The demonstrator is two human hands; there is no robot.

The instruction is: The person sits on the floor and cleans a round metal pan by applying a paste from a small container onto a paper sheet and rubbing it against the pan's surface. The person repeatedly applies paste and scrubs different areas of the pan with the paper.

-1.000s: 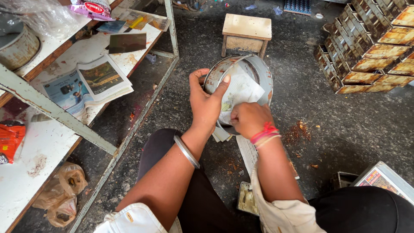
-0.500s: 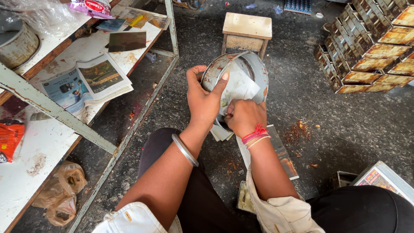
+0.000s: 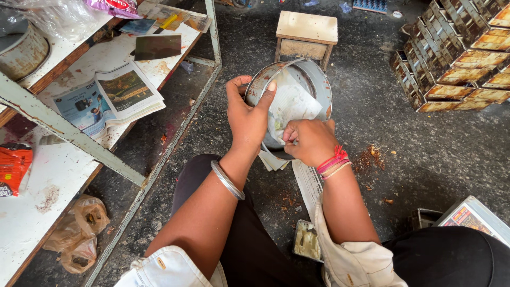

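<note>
A round metal tin (image 3: 314, 79) is tilted toward me above the dark floor, with a sheet of white printed paper (image 3: 292, 103) lying inside it. My left hand (image 3: 247, 119), with a silver bangle on the wrist, grips the tin's left rim, thumb over the edge. My right hand (image 3: 311, 142), wearing red thread bands, pinches the paper's lower edge against the tin's bottom rim. More folded paper sheets (image 3: 272, 160) hang under the tin. I sit on the floor with my knees spread.
A small wooden stool (image 3: 306, 32) stands just behind the tin. A white metal-framed shelf (image 3: 69, 133) at left holds magazines, an orange packet and a metal pot. Stacked rectangular metal moulds (image 3: 457, 58) fill the upper right. Plastic bags (image 3: 79, 234) lie at lower left.
My right hand slid a little leftward along the tin's lower rim, pressing the paper in. The tin turned slightly in my left hand.
</note>
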